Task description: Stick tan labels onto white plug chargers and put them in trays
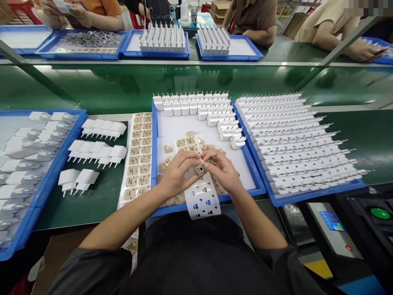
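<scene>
Over the middle tray, both my hands meet around a small plug charger (200,169), its end face with port openings and a tan sticker turned up toward me. My left hand (178,173) is closed on its left side, thumb below. The fingers of my right hand (223,169) pinch at its right and upper edge; part of the charger is hidden by them. Below hangs a white backing sheet (202,200) with cut-out holes, its upper part still bearing tan stickers (186,142). Loose tan stickers (168,149) lie in the tray around my hands.
White chargers (184,107) line the far and right edges of the blue middle tray (254,174). A full tray of chargers (294,143) stands right. Left are sticker sheets (139,155), loose chargers (102,128) and another tray (46,196). Co-workers sit beyond the green barrier (123,84).
</scene>
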A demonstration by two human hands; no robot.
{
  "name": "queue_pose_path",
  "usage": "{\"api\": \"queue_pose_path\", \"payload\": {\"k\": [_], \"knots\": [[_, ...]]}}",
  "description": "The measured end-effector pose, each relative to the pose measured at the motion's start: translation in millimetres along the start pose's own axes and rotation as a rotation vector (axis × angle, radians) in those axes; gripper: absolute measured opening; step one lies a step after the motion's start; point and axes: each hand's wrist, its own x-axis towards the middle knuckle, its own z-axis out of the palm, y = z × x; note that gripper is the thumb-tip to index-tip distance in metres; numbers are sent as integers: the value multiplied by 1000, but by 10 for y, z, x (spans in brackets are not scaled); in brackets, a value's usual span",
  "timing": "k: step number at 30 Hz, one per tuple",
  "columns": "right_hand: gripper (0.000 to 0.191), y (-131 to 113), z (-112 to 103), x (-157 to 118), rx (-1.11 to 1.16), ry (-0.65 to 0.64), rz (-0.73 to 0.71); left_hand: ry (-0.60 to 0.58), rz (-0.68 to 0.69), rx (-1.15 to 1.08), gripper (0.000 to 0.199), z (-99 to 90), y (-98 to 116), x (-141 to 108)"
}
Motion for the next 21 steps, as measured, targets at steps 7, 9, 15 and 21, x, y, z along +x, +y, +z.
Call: {"api": "queue_pose_path", "payload": {"k": [7,9,15,21], "knots": [[9,-1,-2,3,12,-2,-51,-18,55,27,35,13,-19,-23],[7,3,1,1,23,-5,-63,-18,71,43,37,12,-24,-21],[12,0,7,4,-15,11,-42,-28,99,91,36,15,-22,-26],[9,-14,-22,21,6,-10,-64,-23,59,19,35,0,0,-21]]}}
